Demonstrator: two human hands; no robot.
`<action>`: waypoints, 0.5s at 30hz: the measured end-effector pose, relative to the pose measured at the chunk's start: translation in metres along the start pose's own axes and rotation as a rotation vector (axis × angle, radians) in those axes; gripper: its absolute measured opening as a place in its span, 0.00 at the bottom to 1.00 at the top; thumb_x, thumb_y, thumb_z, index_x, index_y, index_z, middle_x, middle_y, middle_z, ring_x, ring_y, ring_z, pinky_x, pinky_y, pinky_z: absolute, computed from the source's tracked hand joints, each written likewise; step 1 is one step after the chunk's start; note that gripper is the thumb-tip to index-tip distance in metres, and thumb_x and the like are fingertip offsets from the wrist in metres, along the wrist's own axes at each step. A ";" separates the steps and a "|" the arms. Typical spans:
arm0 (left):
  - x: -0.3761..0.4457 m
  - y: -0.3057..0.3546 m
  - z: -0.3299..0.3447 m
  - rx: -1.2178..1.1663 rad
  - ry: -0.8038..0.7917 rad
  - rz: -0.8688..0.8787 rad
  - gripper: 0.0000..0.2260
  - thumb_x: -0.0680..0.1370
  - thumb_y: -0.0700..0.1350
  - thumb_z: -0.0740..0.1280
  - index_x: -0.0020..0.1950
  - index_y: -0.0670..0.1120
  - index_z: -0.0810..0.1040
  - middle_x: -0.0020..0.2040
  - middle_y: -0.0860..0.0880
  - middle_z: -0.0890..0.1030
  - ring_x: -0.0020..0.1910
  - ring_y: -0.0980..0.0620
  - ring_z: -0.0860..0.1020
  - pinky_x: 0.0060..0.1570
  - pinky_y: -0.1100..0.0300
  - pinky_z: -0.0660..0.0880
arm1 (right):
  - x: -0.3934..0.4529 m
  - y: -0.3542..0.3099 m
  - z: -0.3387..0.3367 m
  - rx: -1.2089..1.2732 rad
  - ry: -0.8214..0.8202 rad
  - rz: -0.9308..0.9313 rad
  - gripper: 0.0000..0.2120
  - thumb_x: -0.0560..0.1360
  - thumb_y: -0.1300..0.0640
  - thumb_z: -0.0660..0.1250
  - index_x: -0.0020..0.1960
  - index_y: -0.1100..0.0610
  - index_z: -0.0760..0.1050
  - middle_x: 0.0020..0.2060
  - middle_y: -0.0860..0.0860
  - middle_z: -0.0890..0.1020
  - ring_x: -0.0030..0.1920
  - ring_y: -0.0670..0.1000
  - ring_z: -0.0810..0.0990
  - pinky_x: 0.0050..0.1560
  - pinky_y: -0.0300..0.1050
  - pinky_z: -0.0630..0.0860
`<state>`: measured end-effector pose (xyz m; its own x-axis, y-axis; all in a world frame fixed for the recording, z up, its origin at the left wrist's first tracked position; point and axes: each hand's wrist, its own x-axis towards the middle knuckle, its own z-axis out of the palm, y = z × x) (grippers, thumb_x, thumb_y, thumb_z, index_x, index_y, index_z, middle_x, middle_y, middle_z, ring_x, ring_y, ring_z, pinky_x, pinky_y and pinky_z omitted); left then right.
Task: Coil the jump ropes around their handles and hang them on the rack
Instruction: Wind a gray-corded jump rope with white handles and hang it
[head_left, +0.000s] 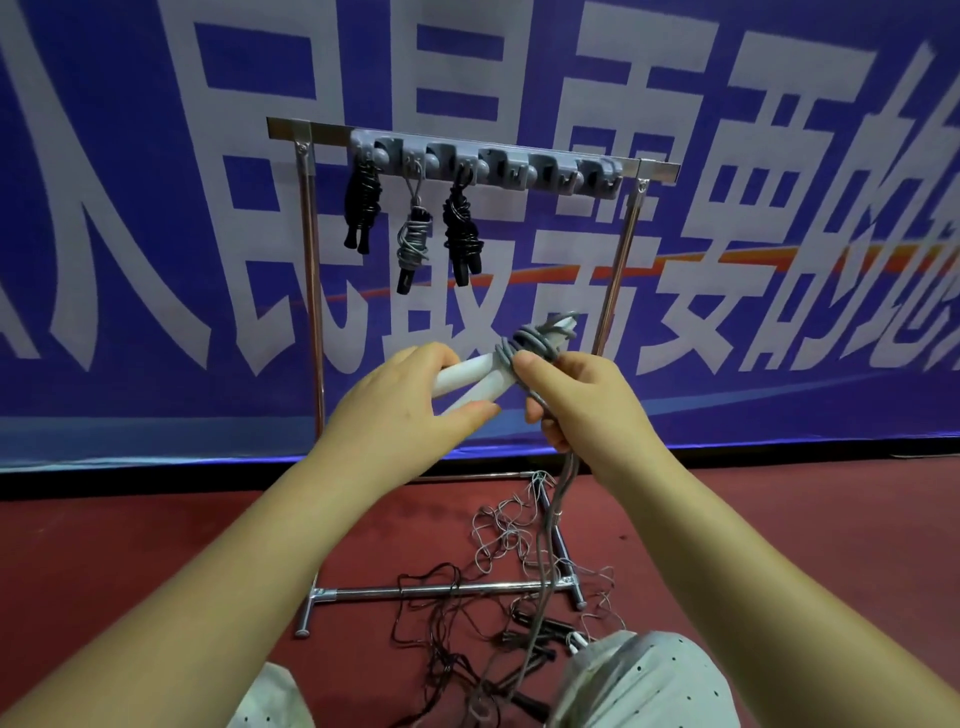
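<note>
Behind everything hangs a blue banner (156, 260) with large pale characters, above a red floor (130, 545). Before it stands our metal rack (311, 312), its grey hook strip (483, 163) along the top centre of the frame. Three coiled ropes already hang there: a black bundle (362, 208) at upper left, a grey bundle (413, 244) beside it, and another black bundle (461, 234) to its right. The hooks further right look free.

At mid-frame we are partway through winding a fourth rope. Our left hand (400, 405) wraps its fingers and thumb around the two white handles (467, 382), held together. Our right hand (582, 405) pinches the grey rope (530, 343), several turns of which already circle the handles' far end. From that hand the slack (550, 545) drops to the floor at lower centre, where more tangled thin cords (452, 608) lie over the rack's base.

We judge that the next move is to feed more slack around the handles, keeping tension so the turns stay put, then secure the end before hanging it.
</note>
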<state>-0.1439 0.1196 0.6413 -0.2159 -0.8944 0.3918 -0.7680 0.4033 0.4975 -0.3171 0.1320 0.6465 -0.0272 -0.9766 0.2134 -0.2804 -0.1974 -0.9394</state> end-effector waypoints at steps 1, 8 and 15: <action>0.000 -0.001 -0.001 -0.078 -0.062 -0.026 0.12 0.75 0.58 0.66 0.50 0.52 0.71 0.43 0.54 0.75 0.40 0.53 0.76 0.39 0.56 0.72 | -0.001 0.001 0.000 -0.001 -0.005 -0.022 0.17 0.77 0.49 0.65 0.47 0.64 0.77 0.27 0.49 0.76 0.27 0.48 0.68 0.29 0.42 0.67; -0.015 -0.006 0.007 -1.393 -0.649 -0.347 0.18 0.76 0.54 0.58 0.48 0.40 0.79 0.43 0.40 0.80 0.44 0.41 0.80 0.52 0.41 0.75 | -0.004 0.003 0.007 0.112 -0.052 -0.107 0.14 0.80 0.56 0.62 0.46 0.68 0.74 0.22 0.45 0.70 0.25 0.45 0.65 0.28 0.39 0.64; -0.020 -0.004 0.008 -1.447 -0.694 -0.410 0.20 0.76 0.57 0.55 0.51 0.42 0.73 0.32 0.43 0.73 0.26 0.49 0.73 0.23 0.62 0.68 | -0.003 0.016 0.014 -0.054 -0.078 -0.179 0.16 0.79 0.45 0.57 0.37 0.53 0.71 0.28 0.43 0.68 0.29 0.44 0.65 0.33 0.41 0.64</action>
<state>-0.1408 0.1344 0.6253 -0.6695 -0.7298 -0.1389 0.2370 -0.3869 0.8911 -0.3081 0.1308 0.6268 0.1012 -0.9305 0.3519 -0.3255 -0.3652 -0.8722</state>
